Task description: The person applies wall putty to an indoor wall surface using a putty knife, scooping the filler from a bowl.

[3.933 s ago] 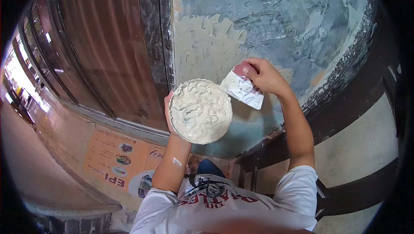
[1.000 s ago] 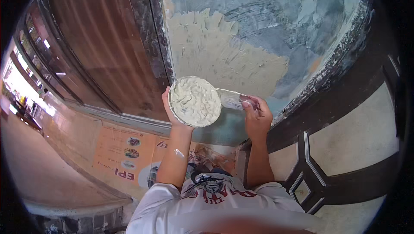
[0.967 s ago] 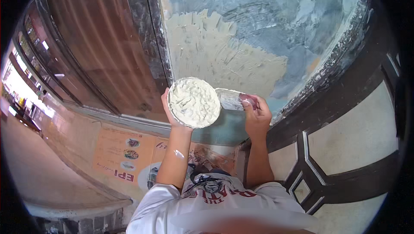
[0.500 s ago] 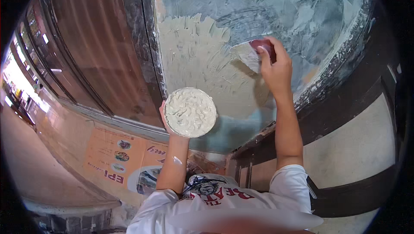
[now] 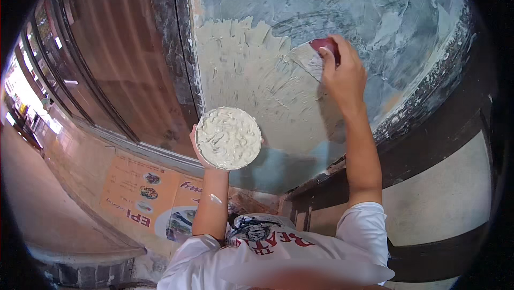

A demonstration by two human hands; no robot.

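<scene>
Far to the left of the tub is a bright opening; nearer on that side stands a brown panel, and below and left of the tub an orange printed sheet lies on the floor; at the tub's left edge the left hand wraps its side, mostly hidden underneath, grasping it from below with the pale paste facing up; above the tub a pale coat spreads over the wall, ragged along its top; up and right of the tub, well apart from it, is the scraper, its long axis slanting from the dark red handle down toward the tub; its blade edge lies at the coat, though I cannot tell whether it touches; right of it the right hand, much the nearer one, is clenched on the handle; beyond, the wall is streaky blue-grey; farthest right of the tub, a dark frame borders a cream panel.
</scene>
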